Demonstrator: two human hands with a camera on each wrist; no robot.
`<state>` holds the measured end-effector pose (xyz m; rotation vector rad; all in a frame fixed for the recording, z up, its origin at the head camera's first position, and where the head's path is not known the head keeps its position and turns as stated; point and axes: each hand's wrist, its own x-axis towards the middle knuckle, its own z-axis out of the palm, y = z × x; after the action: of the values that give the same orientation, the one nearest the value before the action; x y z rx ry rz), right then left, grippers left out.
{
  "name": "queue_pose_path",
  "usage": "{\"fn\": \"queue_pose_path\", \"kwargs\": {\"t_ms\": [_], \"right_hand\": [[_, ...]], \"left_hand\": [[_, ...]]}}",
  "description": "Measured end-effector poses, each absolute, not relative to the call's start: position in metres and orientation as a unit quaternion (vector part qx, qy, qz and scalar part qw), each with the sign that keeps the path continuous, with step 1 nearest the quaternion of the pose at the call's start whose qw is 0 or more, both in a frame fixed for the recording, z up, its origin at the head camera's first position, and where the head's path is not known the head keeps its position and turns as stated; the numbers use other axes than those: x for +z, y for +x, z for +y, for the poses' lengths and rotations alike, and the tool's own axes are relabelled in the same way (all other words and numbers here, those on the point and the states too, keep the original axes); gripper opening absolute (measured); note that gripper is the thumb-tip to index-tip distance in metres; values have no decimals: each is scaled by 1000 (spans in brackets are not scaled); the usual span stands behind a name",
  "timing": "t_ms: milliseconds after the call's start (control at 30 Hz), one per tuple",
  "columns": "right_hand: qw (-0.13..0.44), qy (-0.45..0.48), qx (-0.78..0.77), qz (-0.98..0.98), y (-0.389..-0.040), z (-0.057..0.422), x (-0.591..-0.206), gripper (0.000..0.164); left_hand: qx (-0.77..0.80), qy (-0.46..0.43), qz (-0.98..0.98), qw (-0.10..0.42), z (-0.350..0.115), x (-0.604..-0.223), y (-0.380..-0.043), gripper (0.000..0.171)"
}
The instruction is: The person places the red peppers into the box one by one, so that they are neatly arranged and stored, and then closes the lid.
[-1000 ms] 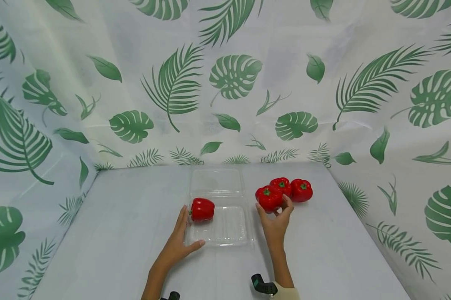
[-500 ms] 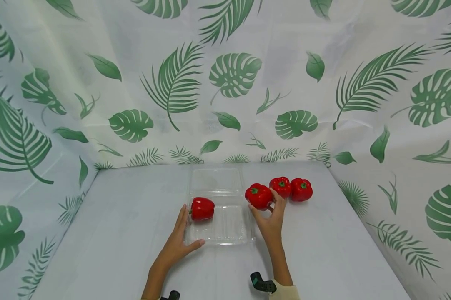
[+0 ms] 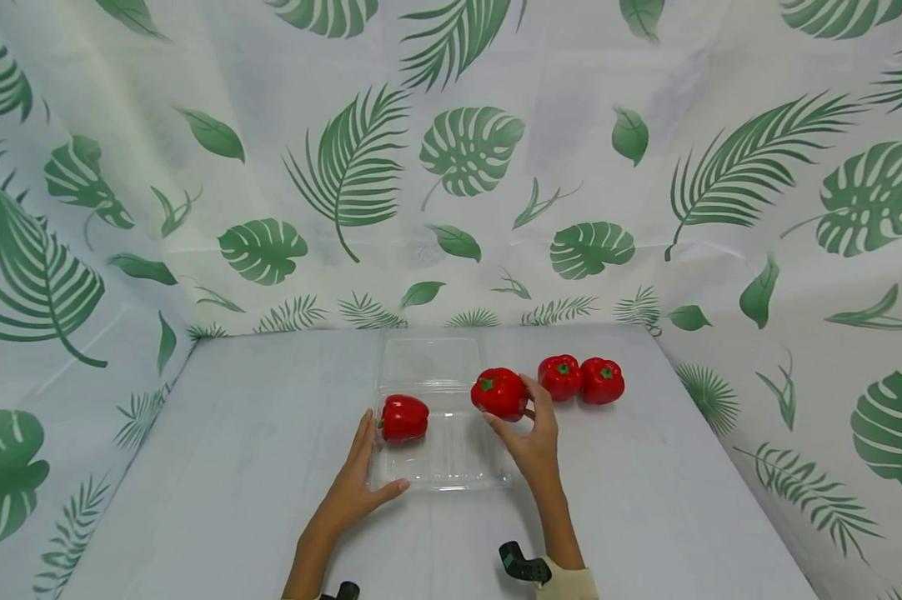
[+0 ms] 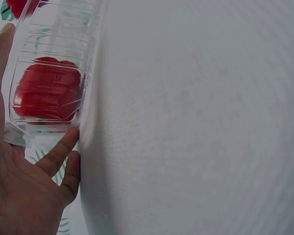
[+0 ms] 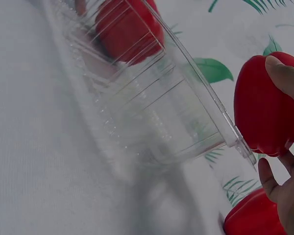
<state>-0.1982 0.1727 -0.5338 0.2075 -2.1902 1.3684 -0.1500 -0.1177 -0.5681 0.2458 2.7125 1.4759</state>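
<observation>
A clear plastic clamshell box (image 3: 466,467) lies with its lid (image 3: 428,360) folded back, away from me. One red bell pepper (image 3: 404,418) rests on its side in the left part of the box, stem toward the left. My left hand (image 3: 352,492) touches the box's left edge, fingers straight and thumb spread along the front. With thumb and fingers my right hand (image 3: 535,433) grips another red bell pepper (image 3: 499,393), stem up, over the box's right back part. In the right wrist view this held pepper (image 5: 264,105) is raised above the box rim (image 5: 201,81).
Two more red bell peppers, one (image 3: 559,377) and its neighbour (image 3: 603,381), stand side by side right of the box. A white table (image 3: 233,467) lies under everything. Leaf-printed cloth (image 3: 541,83) hangs behind it and along both sides.
My right hand has carried the gripped bell pepper leftward, from beside the other two to over the box. My left hand has stayed at the box's left edge.
</observation>
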Motion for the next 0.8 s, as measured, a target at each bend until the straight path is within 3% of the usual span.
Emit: {"fn": "queue_pose_path", "kwargs": {"t_ms": [800], "right_hand": [[171,123,463,-861,-207,158,-530,76]], "left_hand": [[481,66,874,31,-117,-568,-150,114]]}}
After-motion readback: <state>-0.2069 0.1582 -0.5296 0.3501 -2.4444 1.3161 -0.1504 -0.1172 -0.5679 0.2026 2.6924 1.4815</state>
